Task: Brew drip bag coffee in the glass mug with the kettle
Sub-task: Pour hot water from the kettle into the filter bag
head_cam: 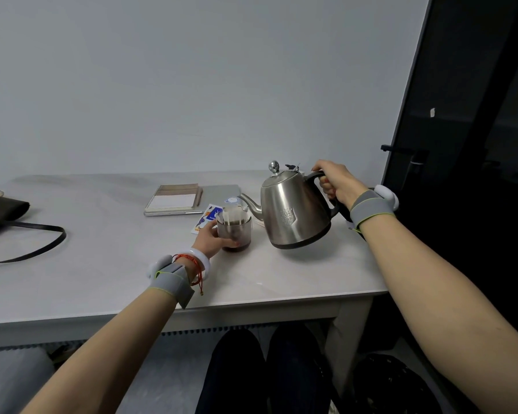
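Note:
The glass mug (237, 234) stands on the white table (102, 264), with dark coffee at its bottom. A white drip bag (233, 217) hangs open over its rim. My left hand (211, 239) wraps around the mug's left side. The steel kettle (293, 210) is lifted just off the table to the right of the mug and tilted left, its spout (250, 203) close to the drip bag. My right hand (334, 182) is closed around the kettle's black handle. No stream of water is visible.
A torn blue and white sachet (205, 219) lies behind the mug. A spiral notebook (174, 198) rests on a closed laptop (219, 191) farther back. A dark bag with a strap (3, 210) is at the left. The table's front edge is near my forearms; a dark door is at the right.

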The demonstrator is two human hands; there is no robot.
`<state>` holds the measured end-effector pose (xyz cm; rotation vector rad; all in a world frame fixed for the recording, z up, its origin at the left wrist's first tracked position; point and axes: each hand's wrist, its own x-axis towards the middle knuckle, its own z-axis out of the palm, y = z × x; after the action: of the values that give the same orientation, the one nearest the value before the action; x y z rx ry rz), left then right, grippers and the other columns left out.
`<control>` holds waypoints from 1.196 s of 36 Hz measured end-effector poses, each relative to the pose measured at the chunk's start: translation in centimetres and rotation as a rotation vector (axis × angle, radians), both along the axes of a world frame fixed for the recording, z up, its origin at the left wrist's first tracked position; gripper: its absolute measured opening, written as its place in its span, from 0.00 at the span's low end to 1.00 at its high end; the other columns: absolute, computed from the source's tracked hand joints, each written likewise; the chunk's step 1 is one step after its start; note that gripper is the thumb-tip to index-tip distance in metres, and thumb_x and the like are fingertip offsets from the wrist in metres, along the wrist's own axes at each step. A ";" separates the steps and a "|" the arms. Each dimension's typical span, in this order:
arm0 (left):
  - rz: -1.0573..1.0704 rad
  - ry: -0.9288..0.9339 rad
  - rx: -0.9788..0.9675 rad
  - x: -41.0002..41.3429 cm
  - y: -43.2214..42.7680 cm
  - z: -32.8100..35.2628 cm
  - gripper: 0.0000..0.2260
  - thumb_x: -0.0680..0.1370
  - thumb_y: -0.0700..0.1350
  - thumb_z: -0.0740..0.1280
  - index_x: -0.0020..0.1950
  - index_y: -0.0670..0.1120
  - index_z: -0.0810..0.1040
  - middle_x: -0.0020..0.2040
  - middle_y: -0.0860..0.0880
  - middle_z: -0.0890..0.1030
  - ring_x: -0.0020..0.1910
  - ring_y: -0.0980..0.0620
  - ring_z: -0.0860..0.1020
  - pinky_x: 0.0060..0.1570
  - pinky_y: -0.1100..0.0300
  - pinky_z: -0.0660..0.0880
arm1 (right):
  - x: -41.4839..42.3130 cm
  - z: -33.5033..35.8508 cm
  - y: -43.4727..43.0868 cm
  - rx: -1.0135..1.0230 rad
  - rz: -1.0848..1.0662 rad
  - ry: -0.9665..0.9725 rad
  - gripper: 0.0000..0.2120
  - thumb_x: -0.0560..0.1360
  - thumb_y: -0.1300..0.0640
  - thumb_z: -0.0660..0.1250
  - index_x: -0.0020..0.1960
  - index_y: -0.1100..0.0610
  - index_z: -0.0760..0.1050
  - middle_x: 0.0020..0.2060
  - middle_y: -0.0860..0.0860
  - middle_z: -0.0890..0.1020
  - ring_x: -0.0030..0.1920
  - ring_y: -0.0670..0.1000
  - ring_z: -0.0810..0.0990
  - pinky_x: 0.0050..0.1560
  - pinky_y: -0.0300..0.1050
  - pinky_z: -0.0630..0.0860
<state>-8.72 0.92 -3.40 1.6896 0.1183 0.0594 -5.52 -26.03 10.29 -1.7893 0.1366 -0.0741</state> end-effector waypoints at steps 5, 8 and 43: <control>0.002 -0.005 -0.023 0.0 -0.1 0.1 0.35 0.64 0.27 0.73 0.69 0.38 0.67 0.61 0.36 0.77 0.62 0.38 0.75 0.66 0.46 0.69 | -0.1 -0.1 -0.1 0.009 -0.009 -0.003 0.16 0.72 0.55 0.61 0.29 0.52 0.58 0.15 0.45 0.59 0.17 0.47 0.53 0.23 0.36 0.51; 0.003 -0.010 -0.038 0.1 0.0 0.0 0.35 0.63 0.26 0.73 0.69 0.38 0.68 0.61 0.36 0.77 0.61 0.38 0.75 0.65 0.46 0.70 | -0.2 -0.1 -0.2 0.010 -0.008 -0.008 0.16 0.72 0.55 0.61 0.29 0.52 0.58 0.15 0.46 0.59 0.18 0.47 0.53 0.24 0.37 0.50; 0.045 -0.024 -0.044 -0.4 0.0 0.5 0.28 0.69 0.21 0.57 0.68 0.36 0.69 0.63 0.33 0.74 0.64 0.34 0.70 0.61 0.44 0.70 | -1.2 3.4 1.9 -0.298 -0.030 -0.131 0.11 0.69 0.53 0.62 0.30 0.55 0.65 0.17 0.45 0.68 0.23 0.50 0.62 0.29 0.41 0.60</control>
<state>-9.11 0.96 -2.87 1.6423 0.1384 0.1100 -6.75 -24.11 13.68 -2.0733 0.0601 -0.2440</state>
